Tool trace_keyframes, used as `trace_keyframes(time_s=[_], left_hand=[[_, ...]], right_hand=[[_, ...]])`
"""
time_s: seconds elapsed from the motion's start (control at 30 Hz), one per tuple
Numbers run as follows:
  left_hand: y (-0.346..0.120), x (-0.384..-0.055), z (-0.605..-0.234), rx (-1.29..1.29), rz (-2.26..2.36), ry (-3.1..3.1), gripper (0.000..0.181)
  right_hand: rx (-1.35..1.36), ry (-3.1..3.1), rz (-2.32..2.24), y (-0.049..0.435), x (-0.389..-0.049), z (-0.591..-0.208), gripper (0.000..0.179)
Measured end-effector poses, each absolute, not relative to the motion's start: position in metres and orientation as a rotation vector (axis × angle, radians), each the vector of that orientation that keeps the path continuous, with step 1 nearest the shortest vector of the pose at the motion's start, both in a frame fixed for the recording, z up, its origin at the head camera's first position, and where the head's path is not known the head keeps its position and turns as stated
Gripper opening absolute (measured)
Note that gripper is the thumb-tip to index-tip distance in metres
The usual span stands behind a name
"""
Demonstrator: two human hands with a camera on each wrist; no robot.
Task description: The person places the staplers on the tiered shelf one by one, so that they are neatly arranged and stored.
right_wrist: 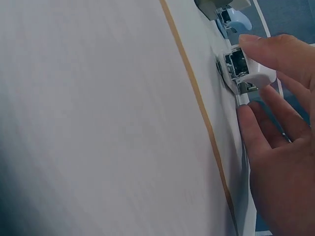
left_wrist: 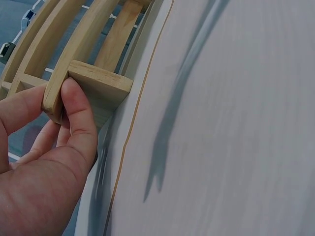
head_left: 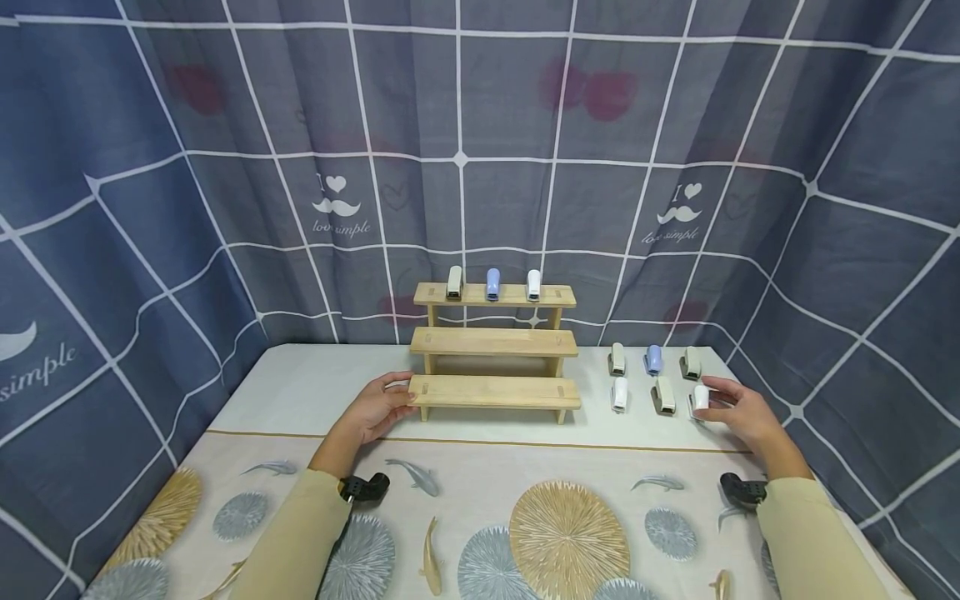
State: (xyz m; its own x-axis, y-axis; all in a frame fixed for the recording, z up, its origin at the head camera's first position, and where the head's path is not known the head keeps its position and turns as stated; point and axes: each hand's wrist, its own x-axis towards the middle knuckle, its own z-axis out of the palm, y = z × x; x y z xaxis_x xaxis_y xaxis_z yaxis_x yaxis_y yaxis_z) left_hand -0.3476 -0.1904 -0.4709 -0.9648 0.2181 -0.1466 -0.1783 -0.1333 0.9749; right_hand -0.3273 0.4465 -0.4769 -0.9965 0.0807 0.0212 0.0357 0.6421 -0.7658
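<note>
My left hand (head_left: pixel 377 408) pinches the left end of the lowest step of a wooden three-tier stand (head_left: pixel 495 341). In the left wrist view, the thumb of the left hand (left_wrist: pixel 54 162) lies against the step's edge and the fingers are curled on its other side. At the right of the table, my right hand (head_left: pixel 746 414) holds a small white stapler (head_left: pixel 699 402) between thumb and finger. The right wrist view shows this white stapler (right_wrist: pixel 258 73) with its metal mechanism exposed, at the fingertips of the right hand (right_wrist: pixel 283 147); other fingers lie below it.
On the top tier stand a beige stapler (head_left: pixel 454 282), a blue stapler (head_left: pixel 492 284) and a white stapler (head_left: pixel 533 285). Beside the right hand are several more, among them a blue one (head_left: pixel 653 359) and a beige one (head_left: pixel 663 395). A grid-patterned curtain (head_left: pixel 405 200) surrounds the table.
</note>
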Motion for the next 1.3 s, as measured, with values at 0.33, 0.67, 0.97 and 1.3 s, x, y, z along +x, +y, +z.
trace_keyframes(time_s=[0.33,0.67,0.97,1.3], left_hand=[[-0.1898,-0.3474,-0.4726,0.033,2.177,1.889,0.061],[-0.1902,-0.347,-0.4711,0.021,2.174,1.896,0.061],[-0.1919,-0.3474,-0.4721,0.022,2.176,1.886,0.062],[-0.192,-0.3482,-0.4718,0.073,2.184,1.854,0.067]], right_hand=[[-0.052,-2.782,1.393,0.4514,-0.329,-0.4824,0.089],[-0.036,-2.745,1.508,0.4485,-0.3285,-0.4843,0.09],[-0.053,-2.739,1.53,0.4472,-0.3285,-0.484,0.089],[-0.109,-2.746,1.532,0.4501,-0.3285,-0.4852,0.092]])
